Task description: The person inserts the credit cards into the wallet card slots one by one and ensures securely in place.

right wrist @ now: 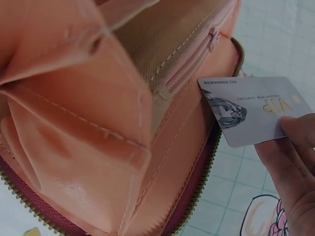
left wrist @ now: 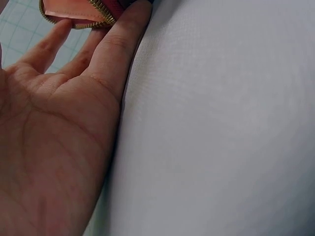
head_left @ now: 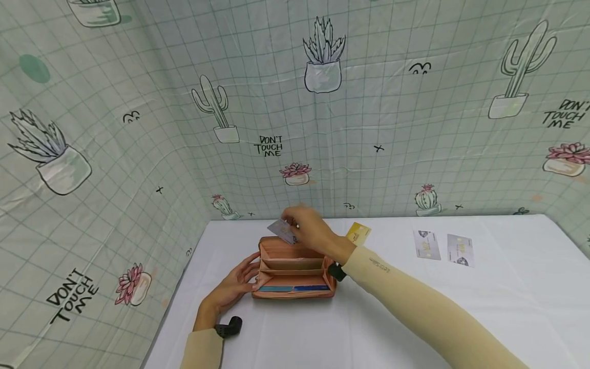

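Observation:
A peach zip wallet stands unzipped on the table, its inner compartments facing up. Between thumb and fingers, my right hand pinches a silver VIP card over the wallet's far left edge. In the right wrist view the silver card overlaps the wallet's far wall, near the zipped inner pocket. My left hand rests at the wallet's left side, fingers extended and touching its edge. Blue cards sit in slots along the near wall. The left wrist view shows the brass zipper by the fingertips.
A yellow card lies behind the right wrist. Two more silver cards, one left and one right, lie farther right on the white tablecloth. A patterned cloth backdrop rises behind the table and along its left side.

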Demonstrator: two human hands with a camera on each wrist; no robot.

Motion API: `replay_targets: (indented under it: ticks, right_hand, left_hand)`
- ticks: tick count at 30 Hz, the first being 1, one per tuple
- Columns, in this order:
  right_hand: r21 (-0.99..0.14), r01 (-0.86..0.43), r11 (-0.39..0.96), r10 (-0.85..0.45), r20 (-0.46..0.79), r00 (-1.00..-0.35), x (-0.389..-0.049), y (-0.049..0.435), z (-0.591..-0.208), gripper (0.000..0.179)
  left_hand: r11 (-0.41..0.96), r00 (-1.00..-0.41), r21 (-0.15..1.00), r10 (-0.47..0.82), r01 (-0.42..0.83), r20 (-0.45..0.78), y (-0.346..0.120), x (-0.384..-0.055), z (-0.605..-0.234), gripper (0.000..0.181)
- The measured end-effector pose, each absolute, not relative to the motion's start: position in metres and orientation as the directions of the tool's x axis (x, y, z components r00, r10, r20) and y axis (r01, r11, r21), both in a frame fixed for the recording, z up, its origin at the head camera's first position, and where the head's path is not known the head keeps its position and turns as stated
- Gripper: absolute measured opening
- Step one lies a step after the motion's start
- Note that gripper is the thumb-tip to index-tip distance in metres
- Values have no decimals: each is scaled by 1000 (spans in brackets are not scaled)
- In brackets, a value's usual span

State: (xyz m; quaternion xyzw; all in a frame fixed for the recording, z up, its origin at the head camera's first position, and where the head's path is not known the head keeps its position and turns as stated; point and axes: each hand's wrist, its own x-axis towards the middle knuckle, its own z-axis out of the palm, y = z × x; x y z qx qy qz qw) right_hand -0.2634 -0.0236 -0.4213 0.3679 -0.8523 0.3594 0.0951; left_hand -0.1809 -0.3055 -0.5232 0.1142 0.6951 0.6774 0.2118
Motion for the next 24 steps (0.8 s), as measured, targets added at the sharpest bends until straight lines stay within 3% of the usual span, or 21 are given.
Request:
replay_targets:
  ticks: [11,24]
  right_hand:
    - [-493,-737,462,-636,396,-663,-264,-30,-421,18]
    - [-434,-744,508,-741,220,-634,-268,-47,-413,27]
  left_hand:
    - [61,-883,989,444,-137,-150,-304,-180,-522,95]
    - [93,-894,987,419,-130,-158,-305,-178,-522,94]
